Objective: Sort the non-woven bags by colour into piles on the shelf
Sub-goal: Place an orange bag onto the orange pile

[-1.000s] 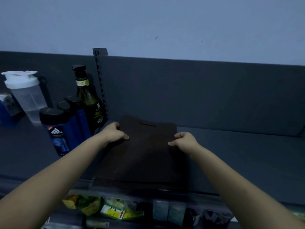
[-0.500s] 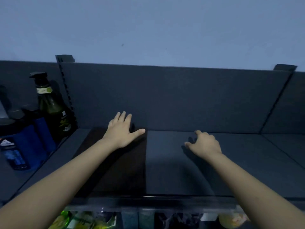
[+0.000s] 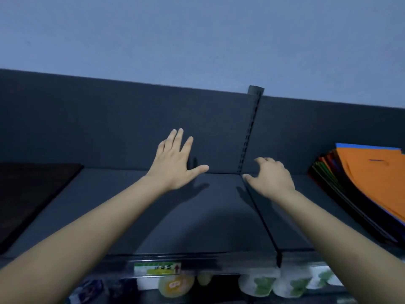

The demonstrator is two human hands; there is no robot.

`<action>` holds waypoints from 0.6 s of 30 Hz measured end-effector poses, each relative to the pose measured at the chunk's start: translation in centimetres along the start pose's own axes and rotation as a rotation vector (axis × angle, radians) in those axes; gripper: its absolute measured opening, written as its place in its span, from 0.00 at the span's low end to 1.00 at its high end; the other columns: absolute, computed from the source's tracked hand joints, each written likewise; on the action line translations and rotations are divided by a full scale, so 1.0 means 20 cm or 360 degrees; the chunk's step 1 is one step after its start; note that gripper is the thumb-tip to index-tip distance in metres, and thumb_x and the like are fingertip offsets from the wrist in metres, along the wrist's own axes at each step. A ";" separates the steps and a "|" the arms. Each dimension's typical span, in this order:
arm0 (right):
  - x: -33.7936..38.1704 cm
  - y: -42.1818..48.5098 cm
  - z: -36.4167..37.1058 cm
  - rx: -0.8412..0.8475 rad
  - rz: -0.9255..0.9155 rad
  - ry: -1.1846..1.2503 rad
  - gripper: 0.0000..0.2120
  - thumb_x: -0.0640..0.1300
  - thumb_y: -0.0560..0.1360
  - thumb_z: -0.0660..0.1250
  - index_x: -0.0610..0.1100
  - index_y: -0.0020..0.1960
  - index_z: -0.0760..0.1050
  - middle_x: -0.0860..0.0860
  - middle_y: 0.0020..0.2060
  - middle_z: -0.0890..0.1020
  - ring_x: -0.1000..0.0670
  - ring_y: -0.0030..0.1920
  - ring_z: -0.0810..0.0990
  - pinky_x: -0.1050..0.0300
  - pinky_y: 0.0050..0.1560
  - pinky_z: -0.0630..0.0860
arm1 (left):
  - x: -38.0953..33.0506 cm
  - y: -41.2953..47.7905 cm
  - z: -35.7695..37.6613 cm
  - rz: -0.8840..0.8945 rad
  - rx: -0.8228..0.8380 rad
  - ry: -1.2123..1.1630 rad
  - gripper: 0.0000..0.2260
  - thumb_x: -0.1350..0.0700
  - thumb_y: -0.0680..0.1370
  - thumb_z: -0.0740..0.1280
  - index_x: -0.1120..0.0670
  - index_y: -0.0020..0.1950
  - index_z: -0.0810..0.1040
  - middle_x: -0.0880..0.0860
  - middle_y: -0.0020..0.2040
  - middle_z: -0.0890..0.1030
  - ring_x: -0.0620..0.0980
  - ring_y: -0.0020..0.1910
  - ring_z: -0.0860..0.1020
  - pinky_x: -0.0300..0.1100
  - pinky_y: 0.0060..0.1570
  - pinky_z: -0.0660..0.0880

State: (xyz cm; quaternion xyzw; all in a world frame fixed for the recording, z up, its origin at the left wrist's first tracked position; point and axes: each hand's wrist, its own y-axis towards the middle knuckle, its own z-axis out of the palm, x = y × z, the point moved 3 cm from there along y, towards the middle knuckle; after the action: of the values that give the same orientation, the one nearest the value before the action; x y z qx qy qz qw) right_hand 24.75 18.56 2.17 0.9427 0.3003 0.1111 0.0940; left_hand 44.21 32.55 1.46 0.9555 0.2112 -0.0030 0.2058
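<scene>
Both hands empty over shelf [image 3: 197, 216]; brown bag [image 3: 28, 194] left, mixed stack [image 3: 372, 183] right.

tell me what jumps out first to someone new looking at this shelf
The bright orange bag topping a fanned stack of coloured bags at the far right of the shelf grabs the eye first. Next come the two bare arms reaching in, left hand with fingers spread, right hand loosely curled, both holding nothing. A dark brown bag lies flat at the far left.
</scene>
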 end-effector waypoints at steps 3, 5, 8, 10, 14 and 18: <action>-0.20 0.03 -0.07 -0.0011 0.0068 -0.0043 0.30 0.60 0.76 0.62 0.45 0.72 0.64 0.46 0.69 0.70 0.42 0.67 0.68 0.48 0.63 0.68 | -0.23 0.10 0.02 0.0109 0.0038 0.0087 0.41 0.28 0.75 0.49 0.52 0.80 0.47 0.57 0.79 0.41 0.54 0.78 0.38 0.51 0.75 0.42; -0.30 0.05 -0.10 -0.0032 0.0109 -0.0131 0.31 0.61 0.76 0.62 0.45 0.72 0.64 0.46 0.69 0.70 0.42 0.68 0.67 0.48 0.63 0.68 | -0.36 0.17 0.03 0.0173 0.0031 0.0132 0.41 0.28 0.75 0.48 0.52 0.80 0.46 0.57 0.79 0.40 0.54 0.78 0.37 0.52 0.75 0.42; -0.45 0.05 -0.15 -0.0061 0.0206 -0.0268 0.32 0.63 0.75 0.62 0.46 0.72 0.63 0.46 0.70 0.68 0.42 0.69 0.66 0.47 0.65 0.66 | -0.53 0.27 0.07 0.0285 0.0025 0.0195 0.42 0.27 0.74 0.46 0.52 0.80 0.45 0.58 0.79 0.39 0.55 0.78 0.38 0.53 0.75 0.43; -0.56 0.06 -0.19 -0.0095 0.0271 -0.0306 0.32 0.64 0.75 0.61 0.46 0.72 0.63 0.45 0.70 0.68 0.42 0.70 0.65 0.47 0.66 0.65 | -0.65 0.33 0.09 0.0354 0.0022 0.0230 0.42 0.27 0.74 0.45 0.52 0.80 0.43 0.57 0.79 0.39 0.55 0.78 0.38 0.53 0.75 0.44; -0.78 0.07 -0.27 -0.0044 0.0377 -0.0400 0.35 0.68 0.73 0.59 0.48 0.72 0.63 0.47 0.69 0.68 0.43 0.68 0.66 0.47 0.63 0.66 | -0.91 0.44 0.14 0.0422 0.0017 0.0223 0.44 0.25 0.73 0.45 0.51 0.80 0.43 0.57 0.79 0.39 0.55 0.78 0.39 0.53 0.75 0.44; -1.04 0.08 -0.34 -0.0005 0.0473 -0.0300 0.37 0.69 0.73 0.57 0.48 0.73 0.60 0.45 0.69 0.68 0.41 0.69 0.65 0.46 0.63 0.66 | -1.19 0.54 0.20 0.0467 0.0033 0.0217 0.45 0.24 0.72 0.44 0.51 0.80 0.44 0.56 0.79 0.40 0.56 0.78 0.41 0.53 0.75 0.44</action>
State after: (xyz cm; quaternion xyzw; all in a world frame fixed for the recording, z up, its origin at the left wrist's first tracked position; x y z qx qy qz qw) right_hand 7.36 5.76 5.82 0.9828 0.1473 0.0353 0.1056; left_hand 27.23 12.44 4.15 0.9762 0.0827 0.0897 0.1793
